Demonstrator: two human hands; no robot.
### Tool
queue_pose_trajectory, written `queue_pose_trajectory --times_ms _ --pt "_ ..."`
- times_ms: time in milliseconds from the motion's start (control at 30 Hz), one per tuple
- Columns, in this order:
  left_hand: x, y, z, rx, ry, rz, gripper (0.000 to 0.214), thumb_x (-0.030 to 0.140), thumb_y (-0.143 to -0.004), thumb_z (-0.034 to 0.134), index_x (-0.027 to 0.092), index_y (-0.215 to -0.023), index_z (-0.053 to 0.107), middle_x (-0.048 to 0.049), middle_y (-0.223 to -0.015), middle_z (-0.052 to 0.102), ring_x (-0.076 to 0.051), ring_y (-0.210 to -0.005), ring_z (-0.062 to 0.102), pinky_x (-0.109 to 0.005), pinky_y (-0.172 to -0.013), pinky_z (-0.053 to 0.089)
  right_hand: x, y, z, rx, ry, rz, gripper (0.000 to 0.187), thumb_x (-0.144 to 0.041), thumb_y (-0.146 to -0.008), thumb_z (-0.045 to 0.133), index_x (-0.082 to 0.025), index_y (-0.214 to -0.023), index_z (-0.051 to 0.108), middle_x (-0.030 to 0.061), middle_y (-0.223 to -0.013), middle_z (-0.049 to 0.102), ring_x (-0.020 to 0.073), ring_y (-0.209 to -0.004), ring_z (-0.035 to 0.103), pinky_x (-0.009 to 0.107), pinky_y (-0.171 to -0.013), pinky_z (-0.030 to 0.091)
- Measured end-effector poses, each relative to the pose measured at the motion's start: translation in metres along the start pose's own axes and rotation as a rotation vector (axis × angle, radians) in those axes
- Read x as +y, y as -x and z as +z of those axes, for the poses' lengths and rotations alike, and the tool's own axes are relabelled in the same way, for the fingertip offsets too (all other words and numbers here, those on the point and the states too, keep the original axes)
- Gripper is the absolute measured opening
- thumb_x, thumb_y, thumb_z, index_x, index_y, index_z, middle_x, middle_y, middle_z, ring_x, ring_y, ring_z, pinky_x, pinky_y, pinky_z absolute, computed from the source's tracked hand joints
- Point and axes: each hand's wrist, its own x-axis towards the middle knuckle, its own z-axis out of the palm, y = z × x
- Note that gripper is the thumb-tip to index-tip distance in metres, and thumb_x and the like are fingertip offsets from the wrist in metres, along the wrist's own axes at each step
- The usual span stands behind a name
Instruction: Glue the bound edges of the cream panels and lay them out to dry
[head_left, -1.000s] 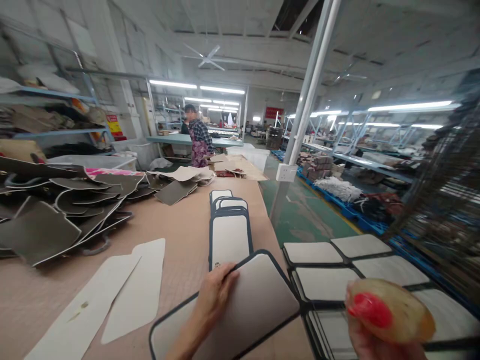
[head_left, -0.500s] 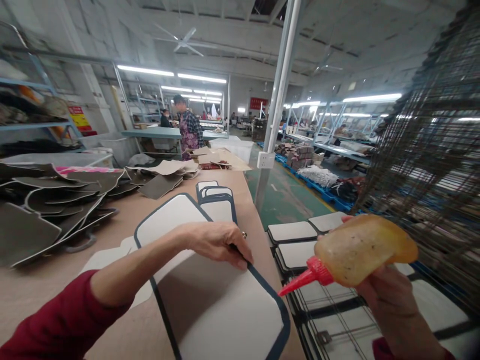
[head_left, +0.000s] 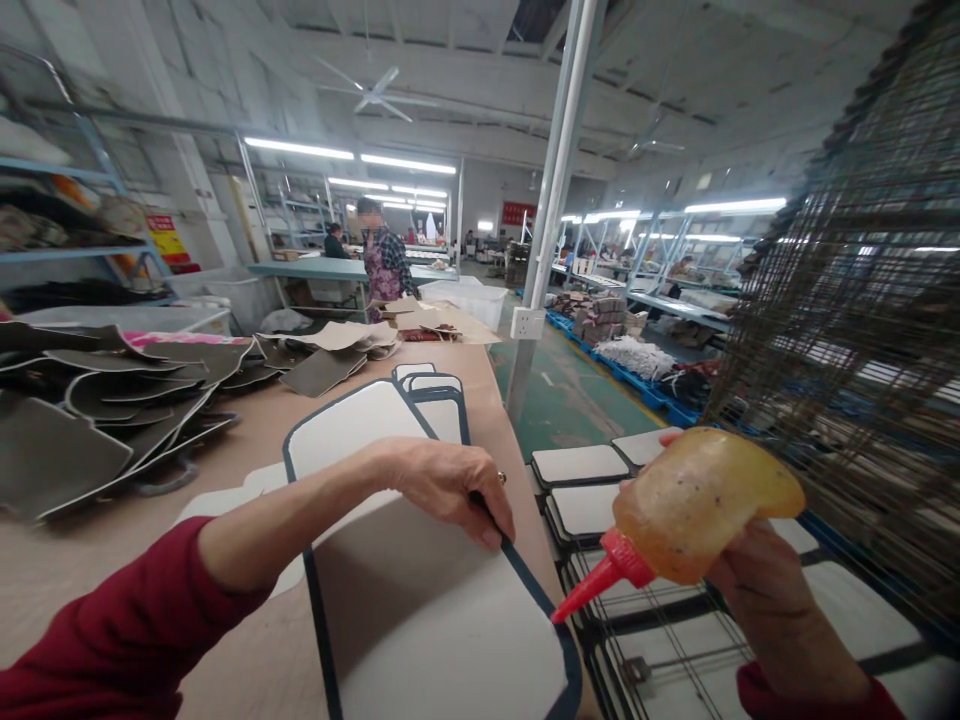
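My left hand (head_left: 454,488) grips the right edge of a white panel with a dark blue border (head_left: 442,610), fingers closed over the rim. The panel lies bent at the front of the table, its far part rising to the left. In my right hand (head_left: 757,570) is a yellowish glue bottle (head_left: 709,505) with a red nozzle, tipped down to the left. The nozzle's tip meets the panel's dark border near its right corner. Most of the right fingers are hidden behind the bottle.
Smaller bordered panels (head_left: 439,400) lie farther along the brown table (head_left: 487,390). Grey cut pieces (head_left: 127,400) are heaped at left. A rack of bordered panels (head_left: 581,465) stands right of the table, beside wire mesh racks (head_left: 840,290). A metal post (head_left: 551,200) rises beyond; a person (head_left: 386,255) stands farther back.
The bottle has moved a little left and down, its nozzle tip sliding along the border toward me. My left hand keeps its hold on the panel's edge.
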Motion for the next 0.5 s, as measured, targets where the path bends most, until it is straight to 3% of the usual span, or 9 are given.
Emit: queue_pose_trajectory --times_ms 133,267,500 --pt "0.003 0.002 0.002 0.014 -0.012 0.003 0.023 0.031 -0.092 0.074 0.012 -0.097 0.087 -0.0127 -0.096 0.083 -0.021 -0.083 0.073 -0.021 -0.073 0.053 -0.008 0.003 0.003 0.007 -0.006 0.009 0.072 -0.051 -0.035 0.102 -0.033 -0.101 0.079 0.0078 -0.078 0.077 0.0331 -0.059 0.072 0.049 -0.059 0.063" --pt "0.005 0.005 0.001 0.026 -0.051 0.010 0.018 0.020 -0.092 0.071 0.012 -0.097 0.086 -0.0119 -0.095 0.083 -0.020 -0.082 0.072 -0.020 -0.073 0.052 -0.004 0.003 -0.004 0.013 -0.006 -0.009 0.067 -0.052 -0.037 0.101 -0.033 -0.098 0.080 0.0058 -0.078 0.077 0.0308 -0.058 0.072 0.047 -0.061 0.064" --pt "0.006 0.014 -0.001 0.070 -0.085 -0.027 0.021 0.026 -0.095 0.070 0.012 -0.100 0.085 -0.0107 -0.090 0.081 -0.017 -0.077 0.067 -0.021 -0.071 0.048 0.007 0.008 -0.013 -0.010 0.053 -0.077 0.058 -0.057 -0.057 0.094 -0.032 -0.107 0.081 0.0117 -0.099 0.079 0.0390 -0.094 0.076 0.052 -0.085 0.064"
